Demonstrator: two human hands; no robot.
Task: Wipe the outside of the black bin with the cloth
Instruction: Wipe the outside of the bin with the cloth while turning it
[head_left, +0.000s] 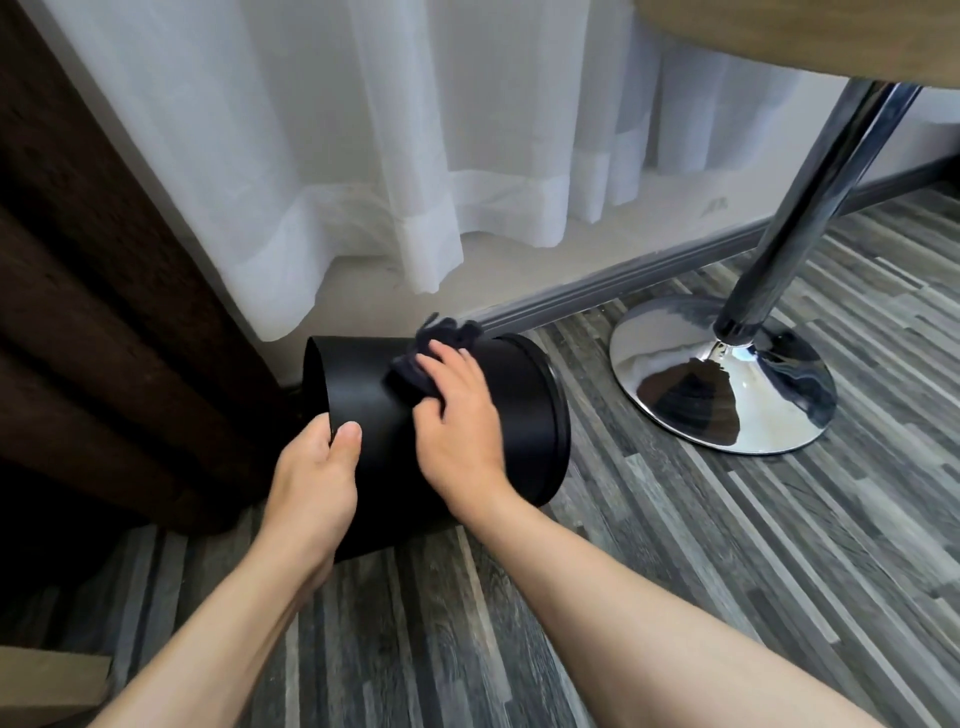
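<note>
My left hand (317, 467) clamps the rim of the black bin (519, 415), tipped on its side on the floor (727, 545) by the curtain (363, 156), while my right hand (457, 410) presses the dark cloth (415, 364) to its upper wall, mid-wipe; next, I judge, I should roll it to reach unwiped sides.

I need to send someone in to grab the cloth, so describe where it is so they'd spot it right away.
Find the chrome table base on the grey plank floor; left of it, below the white curtain, a black bin is tipped on its side. The cloth is bunched on top of the bin's wall under the right hand. It is the only soft, crumpled dark thing there, against the bin's smooth surface.
</note>
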